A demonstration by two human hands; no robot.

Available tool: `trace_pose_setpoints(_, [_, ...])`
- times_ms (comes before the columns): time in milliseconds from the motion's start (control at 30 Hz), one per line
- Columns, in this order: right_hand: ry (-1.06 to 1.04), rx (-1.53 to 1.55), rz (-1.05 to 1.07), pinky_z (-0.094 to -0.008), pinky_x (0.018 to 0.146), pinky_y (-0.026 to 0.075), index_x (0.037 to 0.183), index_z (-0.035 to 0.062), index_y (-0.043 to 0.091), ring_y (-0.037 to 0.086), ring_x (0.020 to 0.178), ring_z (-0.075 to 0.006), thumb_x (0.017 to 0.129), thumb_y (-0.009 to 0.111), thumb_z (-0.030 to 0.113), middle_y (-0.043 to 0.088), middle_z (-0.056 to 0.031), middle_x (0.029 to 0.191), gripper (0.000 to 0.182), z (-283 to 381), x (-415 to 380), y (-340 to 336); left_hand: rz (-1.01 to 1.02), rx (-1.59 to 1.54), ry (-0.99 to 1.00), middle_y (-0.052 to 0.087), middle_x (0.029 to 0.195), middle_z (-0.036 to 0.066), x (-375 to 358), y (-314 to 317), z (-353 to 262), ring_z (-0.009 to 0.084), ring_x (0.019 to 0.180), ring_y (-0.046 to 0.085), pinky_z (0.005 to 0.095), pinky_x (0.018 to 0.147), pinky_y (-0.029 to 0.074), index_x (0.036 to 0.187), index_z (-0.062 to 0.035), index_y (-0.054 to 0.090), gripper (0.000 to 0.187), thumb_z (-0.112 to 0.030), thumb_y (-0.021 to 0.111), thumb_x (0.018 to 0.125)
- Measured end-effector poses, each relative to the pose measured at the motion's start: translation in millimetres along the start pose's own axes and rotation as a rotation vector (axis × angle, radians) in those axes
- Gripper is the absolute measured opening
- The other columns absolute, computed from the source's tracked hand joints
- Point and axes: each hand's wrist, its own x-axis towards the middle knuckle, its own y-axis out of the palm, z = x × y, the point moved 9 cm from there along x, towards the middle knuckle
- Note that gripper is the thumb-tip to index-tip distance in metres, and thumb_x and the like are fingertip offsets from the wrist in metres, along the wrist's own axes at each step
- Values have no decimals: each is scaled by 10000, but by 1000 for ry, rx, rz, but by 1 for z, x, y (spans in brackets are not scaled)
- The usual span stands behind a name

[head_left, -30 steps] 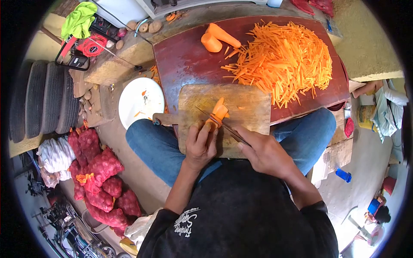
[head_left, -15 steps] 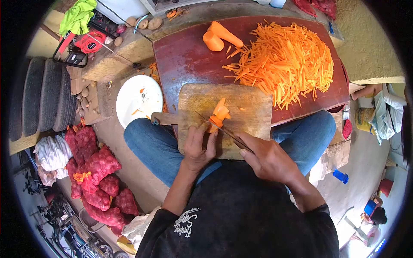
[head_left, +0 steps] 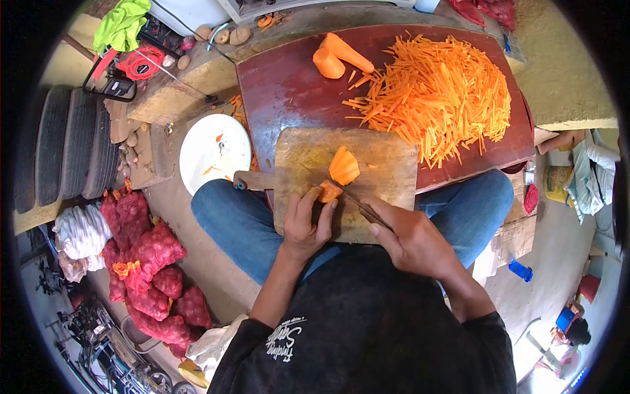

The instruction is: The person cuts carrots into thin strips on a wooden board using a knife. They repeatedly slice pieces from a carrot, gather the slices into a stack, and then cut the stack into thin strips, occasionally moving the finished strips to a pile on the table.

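A wooden cutting board point(head_left: 387, 190) lies across my lap, its far part over the red table. My left hand point(head_left: 306, 225) holds a carrot piece point(head_left: 329, 191) on the board between fingertips and thumb. My right hand point(head_left: 415, 235) is closed round the handle of a knife point(head_left: 369, 213), whose blade points left toward that piece. Just beyond it, fanned carrot slices point(head_left: 344, 167) lie on the board. Farther off, a big heap of carrot strips point(head_left: 446, 95) covers the right part of the table, with two peeled carrot pieces point(head_left: 335, 56) to its left.
The red table point(head_left: 275, 85) stands in front of me. Left of the board are a white basin point(head_left: 213, 154) with scraps and another wooden handle point(head_left: 254, 180). Red mesh sacks point(head_left: 154, 262) and tyres point(head_left: 56, 148) are farther left. A person point(head_left: 577, 330) is at the far lower right.
The carrot slices now lie spread apart from the piece in my left hand. The knife blade has drawn back a little and no longer reaches across the carrot.
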Motion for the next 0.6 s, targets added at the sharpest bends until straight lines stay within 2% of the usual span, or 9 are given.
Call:
trace_pose_setpoints(133, [-84, -10, -27, -512, 918, 626, 1514, -5, 597, 766, 1103, -481, 1052, 719, 107, 769, -275, 1219, 492, 13, -4, -2, -23, 11, 44, 705, 1104, 219, 5, -4, -5, 361, 866, 668, 414, 739, 571, 1230, 69, 691, 416, 1, 902, 878])
trace_pose_setpoints(333, [-71, -51, -2, -557, 875, 618, 1526, 5, 565, 762, 1046, -499, 1041, 733, 118, 768, -286, 1141, 525, 12, -3, 6, -9, 3, 21, 707, 1109, 217, 4, -4, 0, 362, 869, 684, 408, 748, 578, 1218, 59, 709, 402, 3, 904, 871])
trace_pose_setpoints(600, [-36, -203, 5, -569, 826, 610, 1491, 3, 587, 758, 985, -505, 1067, 715, 153, 760, -306, 1066, 468, -26, 5, 29, -64, -33, 32, 716, 1151, 227, -1, -4, 2, 384, 947, 724, 421, 823, 608, 1225, 63, 725, 394, 25, 889, 869])
